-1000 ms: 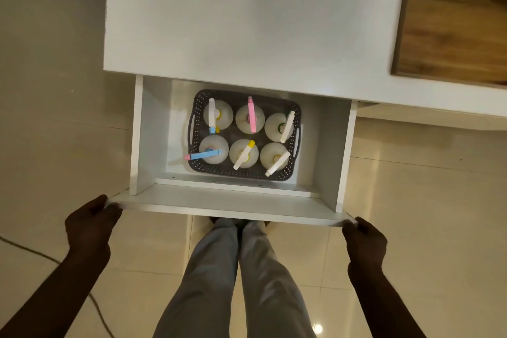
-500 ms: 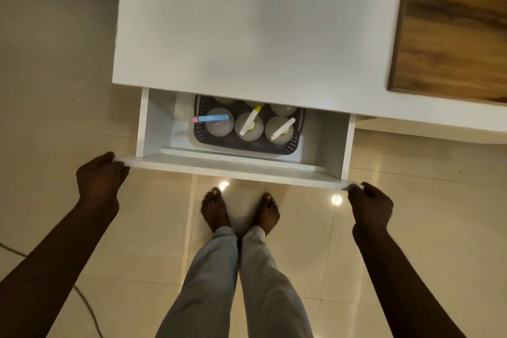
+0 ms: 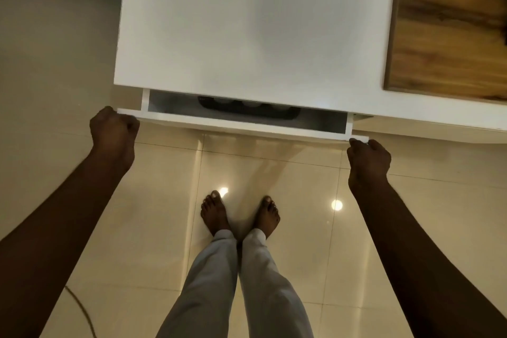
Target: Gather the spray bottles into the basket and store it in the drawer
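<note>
The white drawer [image 3: 241, 124] stands only a narrow gap out from under the white cabinet top [image 3: 255, 25]. Inside that gap I see just the near rim of the dark basket [image 3: 247, 112] and the rounded tops of a few white spray bottles [image 3: 248, 104]; everything else in it is hidden under the top. My left hand [image 3: 113, 129] is closed against the left end of the drawer front. My right hand [image 3: 367, 158] grips the right end of the drawer front.
A wood-grain panel [image 3: 450, 25] lies on the cabinet top at the right. My bare feet [image 3: 238, 214] stand on the glossy beige tile floor below the drawer. A thin cable [image 3: 81, 310] runs over the floor at lower left.
The drawer has slid most of the way in under the cabinet top with both hands on its front. The basket and bottles went from fully visible to a thin strip.
</note>
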Motion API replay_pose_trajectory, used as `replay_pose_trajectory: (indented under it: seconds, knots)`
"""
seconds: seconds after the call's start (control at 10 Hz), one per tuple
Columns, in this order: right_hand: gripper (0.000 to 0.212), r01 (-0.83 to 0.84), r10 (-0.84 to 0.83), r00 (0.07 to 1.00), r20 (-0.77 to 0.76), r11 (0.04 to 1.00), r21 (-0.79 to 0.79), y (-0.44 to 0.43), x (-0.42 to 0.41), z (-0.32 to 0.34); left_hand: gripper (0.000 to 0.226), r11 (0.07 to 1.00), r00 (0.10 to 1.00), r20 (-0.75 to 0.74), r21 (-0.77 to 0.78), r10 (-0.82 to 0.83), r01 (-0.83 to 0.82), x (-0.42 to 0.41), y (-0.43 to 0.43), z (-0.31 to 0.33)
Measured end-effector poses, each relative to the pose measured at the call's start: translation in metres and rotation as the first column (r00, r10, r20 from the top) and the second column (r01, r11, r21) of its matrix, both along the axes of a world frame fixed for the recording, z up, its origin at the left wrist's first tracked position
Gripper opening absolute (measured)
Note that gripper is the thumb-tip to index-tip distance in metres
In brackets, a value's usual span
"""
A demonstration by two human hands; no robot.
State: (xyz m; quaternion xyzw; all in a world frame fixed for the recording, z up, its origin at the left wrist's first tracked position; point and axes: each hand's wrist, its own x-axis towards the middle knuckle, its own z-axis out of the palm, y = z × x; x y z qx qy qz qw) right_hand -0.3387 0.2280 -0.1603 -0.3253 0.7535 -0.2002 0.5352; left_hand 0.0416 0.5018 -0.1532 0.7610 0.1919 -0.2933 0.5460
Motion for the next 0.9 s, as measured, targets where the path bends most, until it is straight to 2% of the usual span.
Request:
replay_pose_trajectory:
  seconds: [0.1, 0.2, 0.3, 0.4, 0.5, 0.6, 0.7, 0.9]
  knots:
    - [0.036, 0.004, -0.004, 1.0, 0.028, 1.0, -0.011, -0.01, 0.013, 0.003, 0.028, 0.998, 0.999, 0.008, -0.054, 0.039, -0.038, 0.004, -0.013, -0.002]
    - [0.023, 0.036, -0.037, 0.996, 0.087, 0.999, 0.003, -0.016, 0.028, 0.011, 0.026, 0.998, 0.999, 0.022, -0.057, 0.023, -0.022, 0.004, -0.029, 0.0]
    - [0.009, 0.188, -0.19, 0.935, 0.299, 0.982, 0.033, -0.016, 0.041, 0.021, 0.026, 0.989, 0.995, -0.032, -0.11, 0.091, -0.094, 0.005, -0.041, 0.008]
    - [0.017, 0.239, -0.242, 0.896, 0.373, 0.969, 0.057, -0.017, 0.049, 0.022, 0.029, 0.98, 0.99, -0.082, -0.156, 0.113, -0.125, 0.006, -0.053, 0.01]
    - [0.033, 0.232, -0.238, 0.889, 0.392, 0.971, 0.064, -0.019, 0.054, 0.022, 0.021, 0.975, 0.984, -0.116, -0.162, 0.136, -0.154, 0.003, -0.063, 0.014]
    - [0.037, 0.219, -0.234, 0.891, 0.389, 0.972, 0.083, -0.018, 0.055, 0.021, 0.02, 0.967, 0.976, -0.146, -0.174, 0.163, -0.188, 0.002, -0.067, 0.015]
    - [0.022, 0.189, -0.213, 0.897, 0.388, 0.977, 0.099, -0.014, 0.055, 0.022, 0.021, 0.976, 0.975, -0.17, -0.14, 0.142, -0.167, -0.004, -0.067, 0.016]
    - [0.042, 0.1, -0.127, 0.901, 0.414, 0.991, 0.087, 0.015, 0.062, 0.065, 0.024, 0.998, 0.991, -0.127, -0.042, 0.042, -0.047, -0.029, -0.071, 0.052]
